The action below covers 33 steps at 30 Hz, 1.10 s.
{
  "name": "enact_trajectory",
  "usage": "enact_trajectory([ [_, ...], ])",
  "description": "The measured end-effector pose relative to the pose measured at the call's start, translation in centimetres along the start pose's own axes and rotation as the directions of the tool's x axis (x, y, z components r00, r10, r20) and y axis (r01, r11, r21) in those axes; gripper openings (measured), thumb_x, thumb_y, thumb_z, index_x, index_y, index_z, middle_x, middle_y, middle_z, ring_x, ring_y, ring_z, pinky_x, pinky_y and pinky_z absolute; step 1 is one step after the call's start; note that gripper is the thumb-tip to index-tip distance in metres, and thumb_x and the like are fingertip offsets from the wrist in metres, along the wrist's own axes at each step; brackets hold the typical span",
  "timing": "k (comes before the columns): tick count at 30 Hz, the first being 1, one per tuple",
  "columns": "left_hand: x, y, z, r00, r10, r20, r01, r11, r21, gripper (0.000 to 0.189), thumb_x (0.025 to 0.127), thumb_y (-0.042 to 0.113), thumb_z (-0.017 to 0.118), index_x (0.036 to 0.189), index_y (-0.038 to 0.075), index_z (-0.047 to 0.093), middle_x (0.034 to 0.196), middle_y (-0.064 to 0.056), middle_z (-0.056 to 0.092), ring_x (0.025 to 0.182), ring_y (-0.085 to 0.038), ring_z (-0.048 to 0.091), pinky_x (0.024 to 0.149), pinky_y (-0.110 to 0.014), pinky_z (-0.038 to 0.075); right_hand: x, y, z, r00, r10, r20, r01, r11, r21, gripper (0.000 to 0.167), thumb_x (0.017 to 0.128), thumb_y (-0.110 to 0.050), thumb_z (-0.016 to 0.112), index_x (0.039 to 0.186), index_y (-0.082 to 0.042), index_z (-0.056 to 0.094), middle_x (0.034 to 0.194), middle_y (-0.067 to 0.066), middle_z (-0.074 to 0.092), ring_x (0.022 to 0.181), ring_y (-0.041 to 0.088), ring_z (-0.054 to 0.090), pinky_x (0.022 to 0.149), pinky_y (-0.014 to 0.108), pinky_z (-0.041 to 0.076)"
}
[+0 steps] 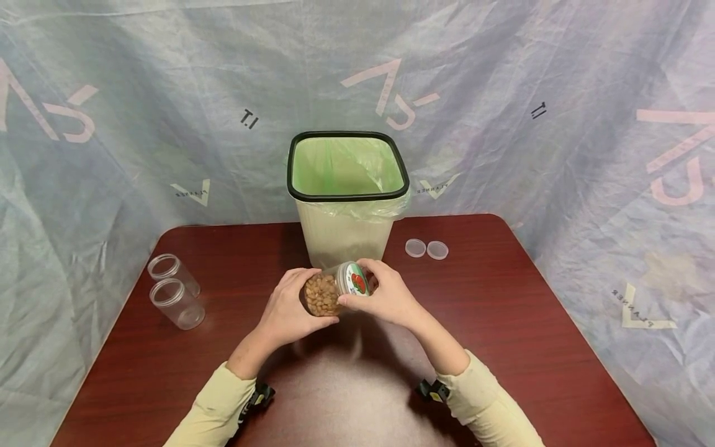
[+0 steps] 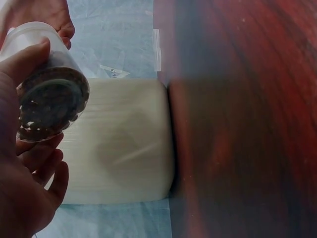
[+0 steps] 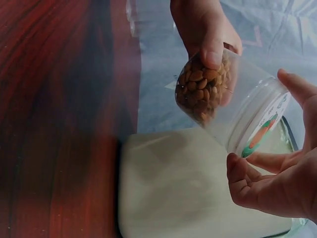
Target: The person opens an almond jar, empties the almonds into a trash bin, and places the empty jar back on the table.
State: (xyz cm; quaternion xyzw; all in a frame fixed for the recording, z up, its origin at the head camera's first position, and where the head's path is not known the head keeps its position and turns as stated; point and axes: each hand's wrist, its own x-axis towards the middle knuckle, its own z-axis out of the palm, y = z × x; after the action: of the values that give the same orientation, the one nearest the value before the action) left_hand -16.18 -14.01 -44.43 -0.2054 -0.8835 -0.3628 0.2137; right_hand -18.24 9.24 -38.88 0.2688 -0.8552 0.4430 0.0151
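A clear plastic jar (image 1: pixel 322 295) of almonds (image 3: pixel 200 89) is tilted over the table, its lid end toward the right. My left hand (image 1: pixel 287 312) grips the jar's body near the base, thumb on one side and fingers round the other. With thumb and fingertips, my right hand (image 1: pixel 389 297) holds the rim of the lid (image 1: pixel 355 279), which bears a red and green label. The lid sits on the jar's mouth. In the left wrist view the jar's base (image 2: pixel 52 106) faces the camera, dark with almonds.
A white bin (image 1: pixel 343 233) with a black rim and green liner stands just beyond the hands. Two uncovered clear jars, a front one (image 1: pixel 177 304) and a rear one (image 1: pixel 187 278), stand at left. Two translucent lids (image 1: pixel 415 248) lie right of the bin on the dark red table (image 1: pixel 491 347).
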Motion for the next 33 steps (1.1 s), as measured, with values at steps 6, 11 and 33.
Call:
enact_trajectory([
  [6, 0.1, 0.0, 0.0, 1.0, 0.022, -0.013, -0.022, 0.999, 0.025, 0.091, 0.05, 0.053, 0.091, 0.124, 0.009, 0.06, 0.112, 0.0, 0.064, 0.113, -0.018, 0.051, 0.091, -0.041, 0.045, -0.1, 0.2, 0.2, 0.998, -0.052, -0.029, 0.052, 0.999, -0.013, 0.062, 0.07, -0.036, 0.086, 0.118, -0.007, 0.06, 0.094, 0.004, 0.06, 0.075, 0.019, 0.058, 0.062, 0.029, 0.049],
  [11, 0.3, 0.0, -0.1, 0.999, 0.047, -0.019, -0.047, 0.998, 0.029, 0.092, 0.048, 0.051, 0.093, 0.122, 0.006, 0.061, 0.11, -0.002, 0.064, 0.111, -0.02, 0.053, 0.09, -0.043, 0.045, -0.1, 0.4, 0.3, 0.996, -0.078, -0.035, 0.077, 0.997, -0.028, 0.063, 0.07, -0.037, 0.086, 0.119, -0.007, 0.059, 0.097, 0.003, 0.059, 0.078, 0.019, 0.057, 0.065, 0.028, 0.048],
  [33, -0.3, -0.2, -0.4, 0.998, 0.025, 0.049, -0.029, 0.996, 0.082, 0.088, 0.047, 0.062, 0.089, 0.117, 0.014, 0.064, 0.104, 0.003, 0.062, 0.101, -0.014, 0.053, 0.083, -0.04, 0.042, 0.1, 1.4, 0.0, 0.966, -0.244, 0.091, 0.246, 0.969, -0.021, 0.079, 0.066, -0.032, 0.089, 0.131, -0.009, 0.051, 0.11, -0.001, 0.054, 0.089, 0.018, 0.05, 0.076, 0.041, 0.048],
])
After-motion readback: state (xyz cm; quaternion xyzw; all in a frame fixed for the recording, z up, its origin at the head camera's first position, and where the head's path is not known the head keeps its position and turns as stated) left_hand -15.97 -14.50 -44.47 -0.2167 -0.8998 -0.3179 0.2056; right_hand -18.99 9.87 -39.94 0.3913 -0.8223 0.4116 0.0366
